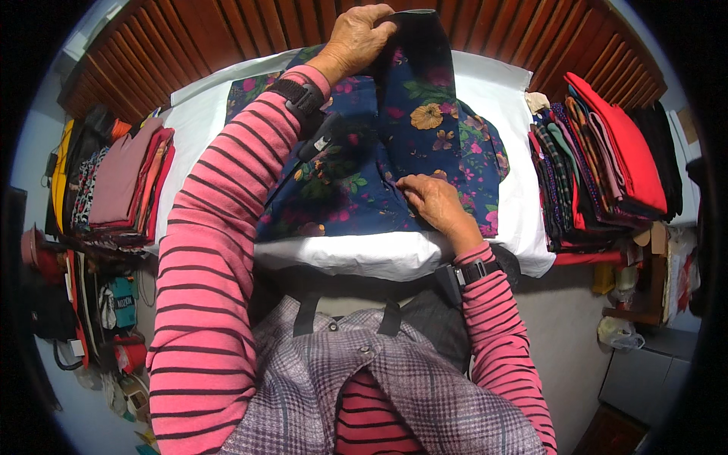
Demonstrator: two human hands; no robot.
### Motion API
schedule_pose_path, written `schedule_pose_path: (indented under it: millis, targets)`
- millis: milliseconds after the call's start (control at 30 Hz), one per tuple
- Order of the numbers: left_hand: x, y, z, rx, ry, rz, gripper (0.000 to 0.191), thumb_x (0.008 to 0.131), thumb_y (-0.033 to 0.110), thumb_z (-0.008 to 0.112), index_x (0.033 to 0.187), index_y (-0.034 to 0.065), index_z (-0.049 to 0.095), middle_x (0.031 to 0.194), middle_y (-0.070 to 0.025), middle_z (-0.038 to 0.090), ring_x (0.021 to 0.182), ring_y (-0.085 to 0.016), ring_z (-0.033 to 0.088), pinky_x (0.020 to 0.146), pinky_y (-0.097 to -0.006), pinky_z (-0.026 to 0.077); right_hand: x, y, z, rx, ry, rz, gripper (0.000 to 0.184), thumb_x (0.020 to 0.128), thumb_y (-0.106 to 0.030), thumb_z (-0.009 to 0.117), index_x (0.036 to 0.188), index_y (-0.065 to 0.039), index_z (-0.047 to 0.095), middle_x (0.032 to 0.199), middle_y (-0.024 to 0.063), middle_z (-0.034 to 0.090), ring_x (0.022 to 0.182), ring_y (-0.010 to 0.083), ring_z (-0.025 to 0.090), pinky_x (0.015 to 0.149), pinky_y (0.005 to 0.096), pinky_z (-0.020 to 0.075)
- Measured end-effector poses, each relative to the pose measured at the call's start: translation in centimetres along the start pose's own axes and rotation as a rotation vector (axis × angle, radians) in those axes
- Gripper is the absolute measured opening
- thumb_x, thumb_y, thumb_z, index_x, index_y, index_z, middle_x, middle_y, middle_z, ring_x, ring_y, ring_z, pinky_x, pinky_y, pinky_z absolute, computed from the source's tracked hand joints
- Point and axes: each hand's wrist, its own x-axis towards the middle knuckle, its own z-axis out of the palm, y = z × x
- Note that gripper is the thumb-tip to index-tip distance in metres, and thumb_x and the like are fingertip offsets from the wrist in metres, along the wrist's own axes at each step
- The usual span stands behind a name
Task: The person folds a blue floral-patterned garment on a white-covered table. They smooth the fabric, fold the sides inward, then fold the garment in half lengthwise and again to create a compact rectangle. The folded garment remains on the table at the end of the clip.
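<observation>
A navy garment with a flower print (341, 187) lies spread on a white cloth (199, 114) in front of me. At the far side, my left hand (364, 37) grips the end of a narrow part of it, perhaps a sleeve, lifted off the cloth. The opening at that end shows beside my fingers. Nearer to me, my right hand (435, 202) rests on the garment right of its middle, with thumb and fingertips together at a fold of the fabric. Whether fabric is pinched between them is hard to tell.
Stacks of folded clothes stand at both sides, a pink and red one (128, 176) on the left and a mixed one with red on top (637, 165) on the right. A slatted wooden panel (500, 28) rises behind the cloth. A tied plastic bag (620, 333) is at lower right.
</observation>
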Motion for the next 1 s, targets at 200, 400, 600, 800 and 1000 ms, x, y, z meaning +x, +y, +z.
schedule_pose_path:
  millis: [200, 400, 600, 800, 1000]
  targets:
    - [-1.4, 3.1, -0.8, -0.014, -0.02, 0.087, 0.016, 0.093, 0.015, 0.066, 0.102, 0.0022, 0.071, 0.095, -0.0138, 0.07, 0.09, -0.027, 0.068, 0.082, -0.0373, 0.054, -0.3, -0.7, 0.6, -0.102, 0.107, 0.053, 0.031, 0.093, -0.019, 0.063, 0.122, -0.012, 0.067, 0.107, 0.0163, 0.072, 0.099, 0.0355, 0.069, 0.087, 0.045, 0.0543]
    - [-4.3, 4.8, -2.2, -0.039, -0.023, 0.117, 0.015, 0.095, 0.012, 0.066, 0.105, 0.0019, 0.072, 0.097, -0.0111, 0.069, 0.091, -0.024, 0.068, 0.086, -0.0338, 0.055, -0.2, -0.8, 0.6, -0.185, 0.007, 0.18, 0.041, 0.094, -0.022, 0.061, 0.134, -0.013, 0.062, 0.116, 0.0192, 0.07, 0.105, 0.039, 0.067, 0.09, 0.0462, 0.0535]
    - [-9.1, 6.0, -6.4, -0.072, -0.164, 0.082, 0.016, 0.098, 0.006, 0.06, 0.111, 0.0023, 0.069, 0.099, -0.0025, 0.062, 0.093, -0.013, 0.061, 0.084, -0.027, 0.051, -0.3, 0.0, 0.9, -0.151, 0.078, 0.254, 0.044, 0.089, -0.026, 0.063, 0.132, -0.018, 0.065, 0.103, 0.0221, 0.071, 0.097, 0.0403, 0.068, 0.088, 0.0497, 0.0541]
    - [-16.1, 6.0, -11.1, 0.005, -0.247, 0.078, 0.018, 0.091, 0.0, 0.061, 0.106, 0.0069, 0.068, 0.106, -0.0056, 0.062, 0.1, -0.019, 0.064, 0.087, -0.0315, 0.055, -0.4, 3.3, 1.4, 0.031, 0.095, 0.343, 0.031, 0.085, -0.022, 0.065, 0.109, -0.002, 0.072, 0.097, 0.0289, 0.069, 0.094, 0.0444, 0.068, 0.086, 0.0503, 0.0532]
    - [-23.8, 4.2, -13.8, 0.118, -0.358, -0.169, 0.027, 0.075, -0.006, 0.056, 0.097, 0.0051, 0.067, 0.122, -0.0091, 0.06, 0.126, -0.028, 0.054, 0.109, -0.0386, 0.043, -1.0, 4.2, 0.7, 0.165, 0.105, 0.464, 0.032, 0.08, -0.021, 0.066, 0.084, 0.011, 0.068, 0.08, 0.0305, 0.068, 0.08, 0.0441, 0.07, 0.074, 0.0478, 0.0536]
